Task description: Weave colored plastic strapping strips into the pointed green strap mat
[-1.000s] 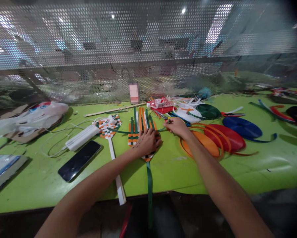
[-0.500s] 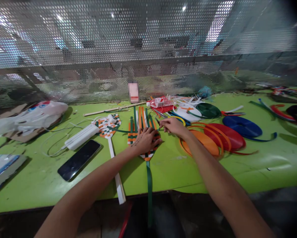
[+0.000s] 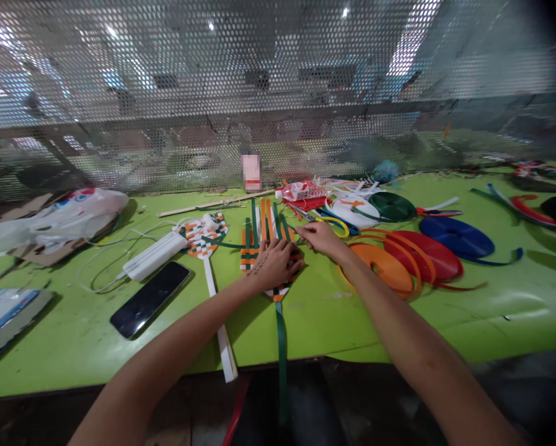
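A heart-like woven piece (image 3: 248,258) of orange, white and green flat strips lies in the middle of the table. My left hand (image 3: 275,263) lies on it, fingers stretched over the weave and covering much of it. Just to the right, my right hand (image 3: 323,238) is closed in a pinch by the weave's right edge. A thin green strip (image 3: 297,235) curves into its fingertips. From the bottom point of the weave, a long green strip (image 3: 281,337) hangs over the table's front edge. Loose strip ends stick out at the top.
At left are a second woven piece (image 3: 194,234) with a white stick, a white power strip (image 3: 154,255), a phone (image 3: 151,300) and a plastic bag (image 3: 82,214). Rolls of orange (image 3: 384,267), red (image 3: 438,257), blue (image 3: 457,235) and green (image 3: 393,206) strip and scissors (image 3: 302,212) lie right. Behind stands perforated mesh (image 3: 180,148).
My right hand's fingertips have shifted slightly at the weave's edge, and the green strip there now shows as a curve. My left hand stays on the weave. The view has shifted a little.
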### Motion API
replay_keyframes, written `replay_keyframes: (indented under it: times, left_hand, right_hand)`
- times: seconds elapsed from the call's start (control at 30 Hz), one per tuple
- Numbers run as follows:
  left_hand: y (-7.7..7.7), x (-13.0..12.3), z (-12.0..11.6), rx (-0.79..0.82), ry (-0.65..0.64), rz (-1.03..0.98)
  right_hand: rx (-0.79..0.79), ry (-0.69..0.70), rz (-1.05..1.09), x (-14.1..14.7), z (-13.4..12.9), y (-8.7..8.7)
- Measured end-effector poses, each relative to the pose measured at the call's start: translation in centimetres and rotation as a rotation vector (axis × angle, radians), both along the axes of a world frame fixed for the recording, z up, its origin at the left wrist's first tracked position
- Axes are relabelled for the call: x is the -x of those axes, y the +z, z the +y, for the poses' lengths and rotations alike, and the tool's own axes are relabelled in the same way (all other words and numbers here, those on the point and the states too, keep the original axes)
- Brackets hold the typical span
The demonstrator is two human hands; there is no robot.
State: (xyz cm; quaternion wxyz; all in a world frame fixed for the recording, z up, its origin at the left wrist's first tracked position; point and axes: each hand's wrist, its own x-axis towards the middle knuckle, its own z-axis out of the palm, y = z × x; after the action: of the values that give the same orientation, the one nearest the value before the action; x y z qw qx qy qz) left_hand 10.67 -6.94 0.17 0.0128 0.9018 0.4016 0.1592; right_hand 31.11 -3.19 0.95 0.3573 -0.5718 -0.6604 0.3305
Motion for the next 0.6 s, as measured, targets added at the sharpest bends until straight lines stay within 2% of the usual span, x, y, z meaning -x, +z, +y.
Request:
replay_keyframes:
  times: [0.33, 0.6]
  left_hand:
    - [0.1, 0.3, -0.2, -0.021, 0.040, -0.020]
    - [0.5, 0.2, -0.8, -0.080, 0.097, 0.009]
  right_hand:
    - [-0.130, -0.036, -0.077, 0.7, 0.1, 0.0]
    - [-0.125, -0.057, -0.116, 1.4, 0.4, -0.8]
